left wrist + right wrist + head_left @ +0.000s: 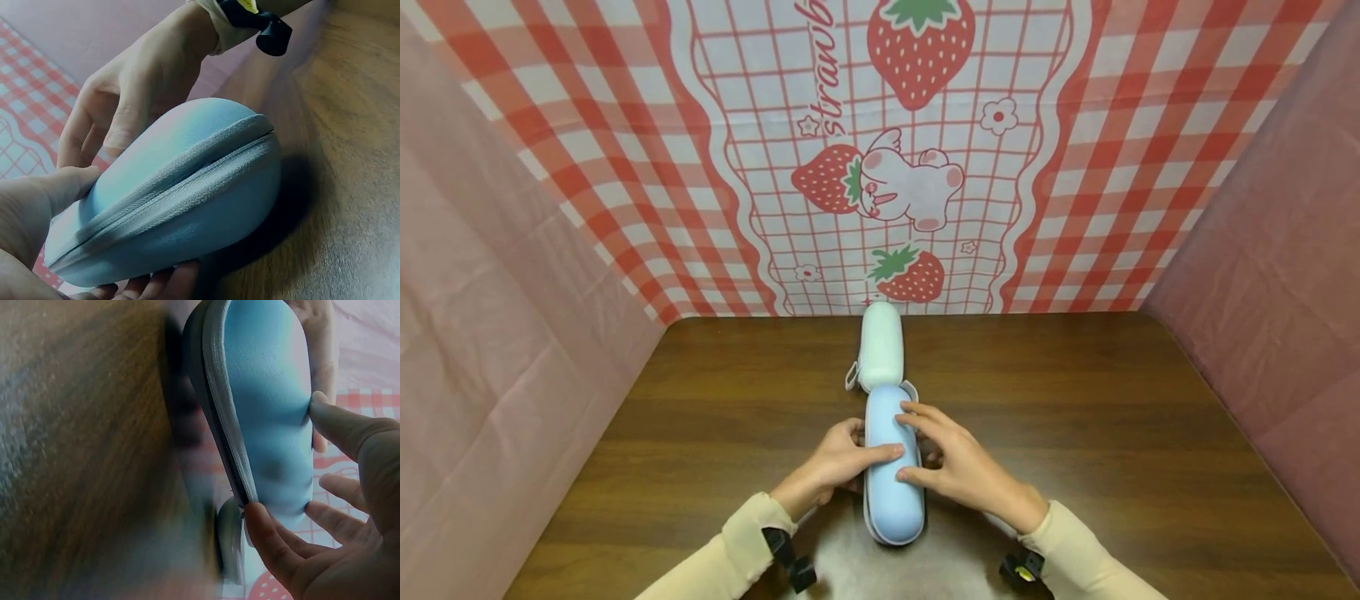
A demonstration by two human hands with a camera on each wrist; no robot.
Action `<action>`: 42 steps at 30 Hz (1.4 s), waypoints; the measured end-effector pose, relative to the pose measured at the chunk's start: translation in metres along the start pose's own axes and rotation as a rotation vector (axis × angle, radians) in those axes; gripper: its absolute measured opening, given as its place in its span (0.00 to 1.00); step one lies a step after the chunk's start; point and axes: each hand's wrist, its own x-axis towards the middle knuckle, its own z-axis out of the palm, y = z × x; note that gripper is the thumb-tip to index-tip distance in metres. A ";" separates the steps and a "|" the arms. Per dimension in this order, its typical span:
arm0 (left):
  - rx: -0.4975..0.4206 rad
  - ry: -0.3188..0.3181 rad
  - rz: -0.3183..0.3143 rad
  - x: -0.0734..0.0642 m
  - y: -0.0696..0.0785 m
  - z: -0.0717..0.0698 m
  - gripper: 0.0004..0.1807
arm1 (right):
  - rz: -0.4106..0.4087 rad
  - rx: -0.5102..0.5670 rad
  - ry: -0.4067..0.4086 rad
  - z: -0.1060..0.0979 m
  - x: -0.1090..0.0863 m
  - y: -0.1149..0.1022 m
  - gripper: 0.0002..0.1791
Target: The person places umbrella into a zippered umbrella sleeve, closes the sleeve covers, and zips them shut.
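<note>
A light blue zip-up glasses case [891, 500], long with rounded ends, lies lengthwise between the two hands. My left hand [838, 458] holds its left side, thumb on the lid and fingertips [178, 281] underneath. From the right, my right hand [958, 458] grips it, with thumb and fingers spread along the lid. One right fingertip [259, 519] touches the pale zip band [228, 425] near the far end. In the left wrist view, the zip band [181, 181] runs round the side of the case, its two edges close together. The contents are hidden.
A pale mint case [882, 346] with a loop strap [852, 375] lies just beyond the blue one on the brown wooden table [737, 400]. Behind hangs a strawberry-print checked cloth [917, 167]. Pink cloth [512, 292] walls off both sides.
</note>
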 end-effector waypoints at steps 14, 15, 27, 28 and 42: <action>-0.038 0.035 0.031 0.007 0.004 0.002 0.42 | -0.042 0.003 0.107 -0.010 0.002 0.006 0.33; -0.045 0.034 0.031 0.007 0.005 0.002 0.42 | -0.041 -0.002 0.126 -0.010 0.003 0.007 0.33; -0.126 0.017 0.059 0.006 0.017 0.006 0.42 | 0.087 0.126 0.266 -0.017 0.006 0.010 0.26; -0.130 0.018 0.066 0.006 0.018 0.006 0.42 | 0.103 0.135 0.269 -0.017 0.007 0.010 0.26; -0.226 -0.016 0.144 0.008 0.021 -0.001 0.38 | 0.136 0.085 0.294 -0.027 0.013 0.004 0.11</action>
